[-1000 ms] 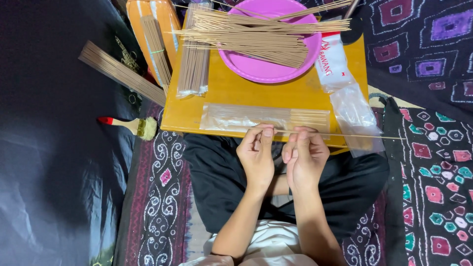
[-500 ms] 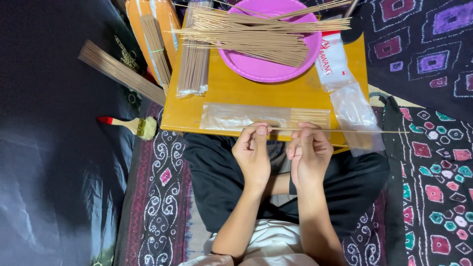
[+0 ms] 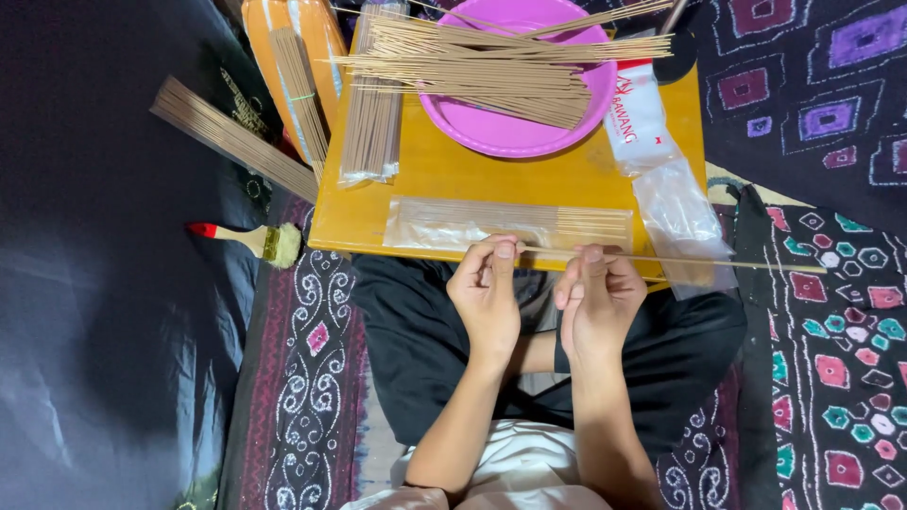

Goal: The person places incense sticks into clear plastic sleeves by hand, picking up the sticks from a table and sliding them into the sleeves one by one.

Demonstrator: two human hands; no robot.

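Both hands sit close together just below the near edge of the yellow board (image 3: pixel 444 175), over the person's lap. The left hand (image 3: pixel 487 297) has its fingers curled in, and thumb and fingertips pinch the left end of a thin bunch of sticks (image 3: pixel 680 261). The right hand (image 3: pixel 597 302) is right beside it at 3 o'clock, fingers also curled, pinching the same bunch a bit further along. From there the sticks run out level toward 3 o'clock, well past the board's corner and over the patterned cloth (image 3: pixel 841 321).

Just at 12 o'clock from the hands, a clear sleeve (image 3: pixel 453 225) lies flat along the board's near edge with some sticks inside its right half. At 1 o'clock from the right hand there's a pile of empty clear bags (image 3: pixel 680 212) with a white printed top, hanging a little off the board.

Further up at 12 o'clock is a pink bowl (image 3: pixel 515 132) with a big loose pile (image 3: pixel 491 66) of sticks lying across it. At 11 o'clock a packed bundle (image 3: pixel 370 123) lies on the board, and past that an orange tray (image 3: pixel 316 38) with another bunch on it. More sticks fan out off the board at 10 o'clock. A red-handled brush (image 3: pixel 250 238) lies on the dark cloth at 9 o'clock from the left hand.
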